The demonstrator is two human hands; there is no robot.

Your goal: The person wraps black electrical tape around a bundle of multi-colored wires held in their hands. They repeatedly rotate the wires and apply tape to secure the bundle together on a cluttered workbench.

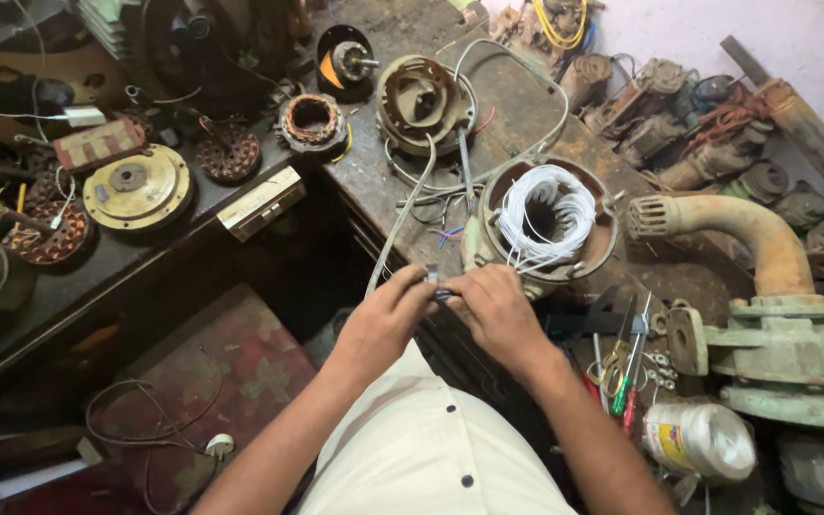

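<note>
Pinching a thin wire end [439, 292] between them, the left hand [388, 319] and right hand [498, 310] meet fingertip to fingertip at the workbench [517, 114] edge, just before a motor shell [538, 224] packed with white wire coil [545, 215]. A pull too hard could likely snap the wire or tug the coil loose. The fingers cover the joint itself, so what they grip stays unclear. Screwdrivers [627, 367] lie near the right wrist.

Two hands close together at the counter [526, 105] edge, left hand [385, 319] and right hand [496, 310] pinching a small wire end [439, 292] between fingertips, motor [544, 224] with white coil just behind, grey cable [402, 215], screwdrivers [627, 367] near the right arm, rusty pipe [746, 229] far right
</note>
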